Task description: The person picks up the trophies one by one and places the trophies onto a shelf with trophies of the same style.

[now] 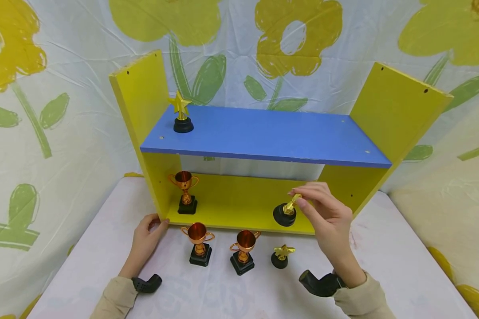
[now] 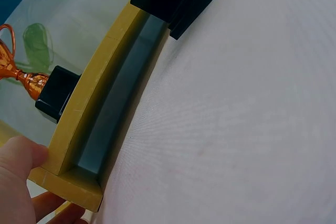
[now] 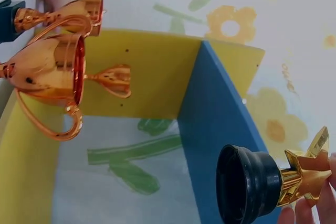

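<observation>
My right hand [image 1: 330, 217] pinches a gold star trophy [image 1: 290, 208] by its star, holding it tilted before the lower level of a yellow and blue shelf [image 1: 263, 135]. Its round black base [image 3: 247, 184] shows large in the right wrist view. My left hand [image 1: 147, 237] grips the shelf's lower left corner, thumb on the front edge and fingers round the outer side [image 2: 23, 182]. On the table in front stand two copper-coloured cup trophies [image 1: 198, 235] and another star trophy [image 1: 281, 254]. One cup trophy [image 1: 185, 188] stands on the bottom board, and a star trophy [image 1: 181, 113] on the blue board, both at the left.
The shelf's yellow side panels [image 1: 403, 106] rise above the blue board. A white table [image 1: 207, 297] lies under everything, and a flower-printed cloth [image 1: 235, 44] hangs behind. Each wrist wears a black device [image 1: 319, 282].
</observation>
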Motion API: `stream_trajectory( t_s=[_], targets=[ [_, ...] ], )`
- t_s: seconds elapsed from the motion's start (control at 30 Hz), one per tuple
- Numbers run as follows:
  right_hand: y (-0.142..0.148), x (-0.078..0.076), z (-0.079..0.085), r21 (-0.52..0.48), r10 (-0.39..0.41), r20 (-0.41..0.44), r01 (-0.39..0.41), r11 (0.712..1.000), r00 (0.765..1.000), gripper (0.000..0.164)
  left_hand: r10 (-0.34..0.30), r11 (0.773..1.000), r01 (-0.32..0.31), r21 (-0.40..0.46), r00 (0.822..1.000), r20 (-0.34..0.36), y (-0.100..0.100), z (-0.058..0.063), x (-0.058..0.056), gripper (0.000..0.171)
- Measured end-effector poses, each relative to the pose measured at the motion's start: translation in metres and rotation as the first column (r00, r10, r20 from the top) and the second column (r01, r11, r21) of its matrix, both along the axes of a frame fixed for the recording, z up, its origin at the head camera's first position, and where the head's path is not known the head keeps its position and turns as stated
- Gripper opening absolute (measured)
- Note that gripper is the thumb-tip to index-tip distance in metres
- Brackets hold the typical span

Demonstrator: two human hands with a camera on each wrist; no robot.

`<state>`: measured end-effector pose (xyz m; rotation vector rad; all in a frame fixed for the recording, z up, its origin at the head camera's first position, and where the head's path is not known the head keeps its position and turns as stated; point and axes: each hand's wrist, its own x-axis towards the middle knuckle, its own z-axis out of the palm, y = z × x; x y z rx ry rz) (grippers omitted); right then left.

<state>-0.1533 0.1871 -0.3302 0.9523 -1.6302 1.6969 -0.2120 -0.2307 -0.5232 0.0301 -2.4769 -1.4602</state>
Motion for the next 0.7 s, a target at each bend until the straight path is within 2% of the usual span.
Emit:
stream_trajectory(
  t_s=[0.3,0.7],
  targets=[
    [-0.007,0.007,0.011,0.006,-0.009,-0.038,0.01,1.0,0.999,0.02,-0.001,1.0,0.001,0.0,1.0,-0.002,0.0,0.0,0.001,0.039],
    [-0.012,0.011,0.02,-0.034,-0.017,-0.019,0.016,0.999,1.0,0.022,-0.002,1.0,0.002,0.006,1.0,0.008,0.001,0.001,0.002,0.04]
  ],
)
